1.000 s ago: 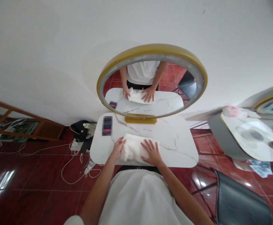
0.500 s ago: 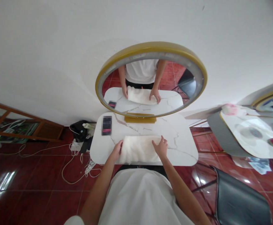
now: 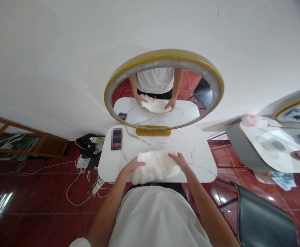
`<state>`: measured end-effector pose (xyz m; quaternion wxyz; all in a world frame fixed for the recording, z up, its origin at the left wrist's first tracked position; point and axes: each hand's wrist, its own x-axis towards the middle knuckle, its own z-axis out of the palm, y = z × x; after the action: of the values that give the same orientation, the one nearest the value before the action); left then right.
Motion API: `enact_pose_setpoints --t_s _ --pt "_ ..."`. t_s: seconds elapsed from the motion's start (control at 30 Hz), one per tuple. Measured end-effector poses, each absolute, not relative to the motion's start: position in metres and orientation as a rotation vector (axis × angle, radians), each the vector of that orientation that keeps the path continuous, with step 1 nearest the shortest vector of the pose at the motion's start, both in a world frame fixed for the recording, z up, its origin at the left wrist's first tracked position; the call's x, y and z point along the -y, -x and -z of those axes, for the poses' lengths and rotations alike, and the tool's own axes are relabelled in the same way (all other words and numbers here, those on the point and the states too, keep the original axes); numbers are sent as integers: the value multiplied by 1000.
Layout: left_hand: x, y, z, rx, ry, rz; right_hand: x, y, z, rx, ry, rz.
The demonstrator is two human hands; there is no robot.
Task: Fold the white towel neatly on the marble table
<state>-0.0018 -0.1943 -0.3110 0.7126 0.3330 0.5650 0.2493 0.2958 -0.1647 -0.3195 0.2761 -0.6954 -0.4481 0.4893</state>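
A folded white towel [image 3: 155, 165] lies at the near edge of a white marble-patterned table [image 3: 198, 154]. My left hand [image 3: 132, 167] grips the towel's left end, fingers curled over its top. My right hand [image 3: 180, 160] holds the right end, fingers wrapped round the edge. A dark phone [image 3: 116, 138] lies at the table's far left corner. The round gold-framed mirror [image 3: 164, 90] at the back of the table reflects both hands and the towel.
A black chair [image 3: 263, 219] stands at the lower right. A second table [image 3: 273, 151] with a mirror and items is on the right. Cables and a power strip [image 3: 88, 178] trail on the red tiled floor at left, near a wooden rack [image 3: 23, 140].
My right hand moved from flat on top of the towel to its right end. Both hands now clasp the ends, and the towel looks bunched and slightly raised at the left.
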Motion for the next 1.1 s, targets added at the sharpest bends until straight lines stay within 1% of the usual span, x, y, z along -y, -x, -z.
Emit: enact_pose_setpoints --t_s 0.07,0.13,0.17,0.27,0.33,0.4,0.47,0.53,0.6,0.67,0.77,0.87,0.97,1.1 --pt "186 2 303 -1357 -867 -639 158 -300 303 1225 1803 -1292" --pt "176 4 291 -1422 -1013 -740 150 -305 285 1282 1734 -1195" --pt "171 5 283 -1431 -1108 -791 147 -308 276 1339 1682 -1107" --pt "162 9 259 -1450 -1706 -892 142 -313 254 1564 1464 -751" --pt "164 11 252 -1466 -2019 -818 147 -316 250 1674 1401 -590" --pt "174 15 257 -1487 -2194 -655 159 -320 256 1819 1452 -486" --pt "191 22 273 -1486 -2284 -478 180 -325 271 2050 1544 -423" --pt "215 32 295 -1437 -2312 -356 204 -330 289 2312 1553 -442" --pt "241 41 315 -1431 -2285 -335 227 -331 304 2484 1530 -470" --pt "260 47 330 -1563 -2173 -427 242 -327 312 2515 1567 -455" --pt "267 44 346 -1839 -1885 -704 243 -306 312 2469 1622 -423" --pt "249 33 359 -2062 -1477 -924 226 -273 309 2494 1564 -470" --pt "222 24 368 -2142 -1020 -893 206 -243 314 2540 1532 -533" --pt "201 24 369 -2059 -873 -799 189 -232 331 2560 1635 -556"
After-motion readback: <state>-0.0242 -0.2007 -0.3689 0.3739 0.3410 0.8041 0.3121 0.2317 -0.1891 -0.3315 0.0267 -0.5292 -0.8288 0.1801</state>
